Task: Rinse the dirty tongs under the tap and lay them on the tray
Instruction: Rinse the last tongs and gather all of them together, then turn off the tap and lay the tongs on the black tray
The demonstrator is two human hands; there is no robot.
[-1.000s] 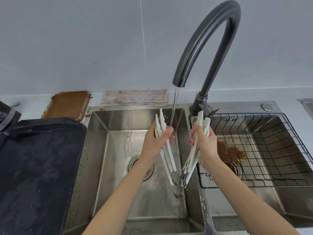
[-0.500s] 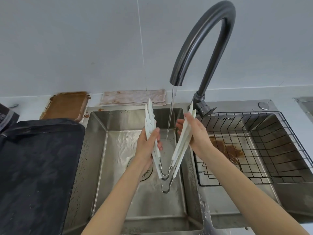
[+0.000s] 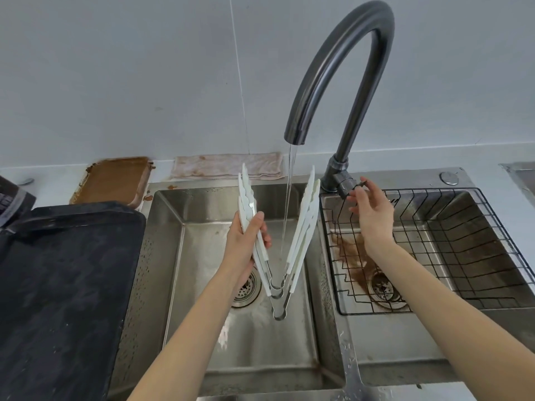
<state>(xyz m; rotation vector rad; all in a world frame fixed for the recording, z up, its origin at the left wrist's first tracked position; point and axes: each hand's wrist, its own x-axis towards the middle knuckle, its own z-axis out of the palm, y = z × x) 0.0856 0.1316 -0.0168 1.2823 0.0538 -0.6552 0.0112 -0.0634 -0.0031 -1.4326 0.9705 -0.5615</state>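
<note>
Several white tongs (image 3: 302,227) with metal hinges hang spread in a V over the left sink basin (image 3: 252,342), hinges down. My left hand (image 3: 246,244) grips their left arms; the right arms stand free. Water runs from the dark curved tap (image 3: 341,68) down between the two sets of arms. My right hand (image 3: 372,218) is off the tongs, fingers apart, with its fingertips at the tap's lever (image 3: 346,188). The black tray (image 3: 63,285) lies on the counter at the left.
The right basin holds a black wire basket (image 3: 463,244) and brown residue around its drain. A brown-smeared container (image 3: 115,180) and a stained cloth (image 3: 228,166) lie behind the sink. A dark object sits at the far left edge.
My right hand has let go of the tongs' right arms and moved right and up to the tap's lever. The tongs stay in my left hand under the stream.
</note>
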